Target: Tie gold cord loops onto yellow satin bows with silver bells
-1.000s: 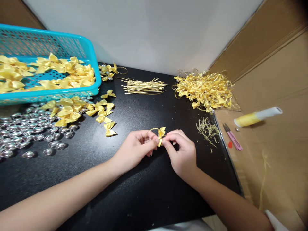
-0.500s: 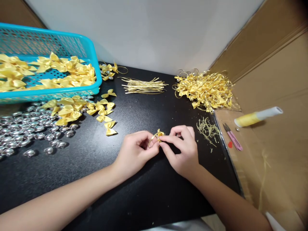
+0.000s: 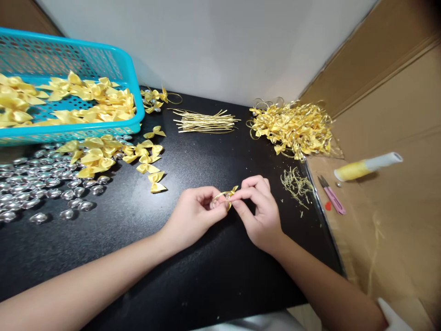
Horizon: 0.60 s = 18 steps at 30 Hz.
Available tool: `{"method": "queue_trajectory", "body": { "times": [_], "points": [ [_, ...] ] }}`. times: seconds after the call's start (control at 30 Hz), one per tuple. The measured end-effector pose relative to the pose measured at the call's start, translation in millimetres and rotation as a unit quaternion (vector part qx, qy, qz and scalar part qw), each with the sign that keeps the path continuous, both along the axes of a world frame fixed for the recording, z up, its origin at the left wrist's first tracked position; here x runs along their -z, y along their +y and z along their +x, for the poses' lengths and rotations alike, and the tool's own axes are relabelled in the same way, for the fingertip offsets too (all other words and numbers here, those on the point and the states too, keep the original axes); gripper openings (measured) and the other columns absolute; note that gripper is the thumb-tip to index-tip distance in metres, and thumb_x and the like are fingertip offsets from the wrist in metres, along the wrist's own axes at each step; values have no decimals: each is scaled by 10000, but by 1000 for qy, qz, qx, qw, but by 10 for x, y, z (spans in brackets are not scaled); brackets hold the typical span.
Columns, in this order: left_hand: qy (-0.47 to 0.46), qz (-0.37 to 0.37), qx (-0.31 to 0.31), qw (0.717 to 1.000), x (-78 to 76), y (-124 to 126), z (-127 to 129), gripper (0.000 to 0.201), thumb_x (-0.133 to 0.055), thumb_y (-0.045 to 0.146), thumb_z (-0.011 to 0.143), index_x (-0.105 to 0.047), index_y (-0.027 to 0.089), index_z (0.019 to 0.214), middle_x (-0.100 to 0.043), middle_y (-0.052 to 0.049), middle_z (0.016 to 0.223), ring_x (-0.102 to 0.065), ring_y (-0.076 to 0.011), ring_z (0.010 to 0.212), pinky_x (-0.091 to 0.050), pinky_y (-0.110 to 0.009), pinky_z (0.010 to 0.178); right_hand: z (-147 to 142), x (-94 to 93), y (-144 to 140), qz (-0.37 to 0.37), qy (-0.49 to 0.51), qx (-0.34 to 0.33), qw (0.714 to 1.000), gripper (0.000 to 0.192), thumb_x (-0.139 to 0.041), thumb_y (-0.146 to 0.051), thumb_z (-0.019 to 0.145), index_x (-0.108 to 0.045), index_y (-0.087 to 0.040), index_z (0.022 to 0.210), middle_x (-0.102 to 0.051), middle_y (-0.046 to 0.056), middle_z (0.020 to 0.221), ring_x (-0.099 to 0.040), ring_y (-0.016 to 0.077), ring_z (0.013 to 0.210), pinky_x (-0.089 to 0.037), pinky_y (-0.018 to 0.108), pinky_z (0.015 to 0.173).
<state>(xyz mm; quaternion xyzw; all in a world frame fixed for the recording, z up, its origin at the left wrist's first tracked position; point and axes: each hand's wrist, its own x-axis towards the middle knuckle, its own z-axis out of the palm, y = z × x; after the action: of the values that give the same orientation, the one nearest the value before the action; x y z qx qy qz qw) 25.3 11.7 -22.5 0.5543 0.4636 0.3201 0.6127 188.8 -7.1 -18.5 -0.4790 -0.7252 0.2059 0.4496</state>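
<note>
Both hands meet at the black table's (image 3: 206, 285) near middle: left hand (image 3: 193, 216) and right hand (image 3: 260, 214) pinch a small yellow bow (image 3: 230, 195) between fingertips. Bare tabletop surrounds them; table edge (image 3: 324, 220) lies right, loose bows (image 3: 151, 170) left.

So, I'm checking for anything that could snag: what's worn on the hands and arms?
Nothing shows. The left hand and right hand are ungloved, with no rings, watch or bracelets in view. Both forearms are bare to the frame's edge, no sleeves. Nails look short and unpainted.
</note>
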Motion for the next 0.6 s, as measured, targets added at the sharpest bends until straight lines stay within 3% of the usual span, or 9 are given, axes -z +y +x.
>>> {"method": "queue_trajectory", "body": {
  "times": [0.27, 0.6],
  "points": [
    [-23, -27, 10, 999, -42, 19, -7, 245, -623, 331, 794, -577, 138, 650, -506, 51, 566, -429, -66, 516, -350, -182, 499, 47, -18, 35, -29, -17, -9, 999, 114, -609, -111, 862, -684, -197, 859, -537, 18, 852, -496, 158, 850, -407, 322, 793],
    [-49, -67, 2, 997, -86, 70, -17, 251, -640, 342, 778, -599, 137, 639, -542, 44, 578, -458, -56, 508, -413, -165, 514, 62, -22, 56, 40, -68, 9, 997, 141, -631, -141, 849, -736, -223, 803, -560, 20, 773, -511, 162, 787, -418, 353, 742]
  ]
}}
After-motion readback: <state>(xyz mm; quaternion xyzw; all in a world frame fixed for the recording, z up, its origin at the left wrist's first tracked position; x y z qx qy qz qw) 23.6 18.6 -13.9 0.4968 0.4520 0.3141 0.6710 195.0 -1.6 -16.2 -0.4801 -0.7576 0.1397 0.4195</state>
